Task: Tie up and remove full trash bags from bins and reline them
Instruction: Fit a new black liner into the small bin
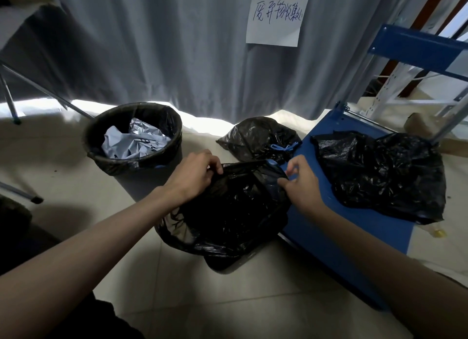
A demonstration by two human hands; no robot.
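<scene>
Head view: a black trash bag sits low in the middle, over a bin that is almost wholly hidden beneath it; its mouth faces up and away from the person, and the film slumps toward the near left. The left hand pinches the bag's top edge on the left side, fingers curled on the plastic. The right hand pinches the same edge on the right, beside a blue drawstring. The two hands are well apart, with the rim stretched between them.

Behind and to the left stands a round lined bin holding crumpled grey plastic wrap. Behind the held bag lies a tied bag with a blue knot toward the right. A loose black bag lies spread over a blue panel at the right. A handwritten paper sign hangs on the grey curtain.
</scene>
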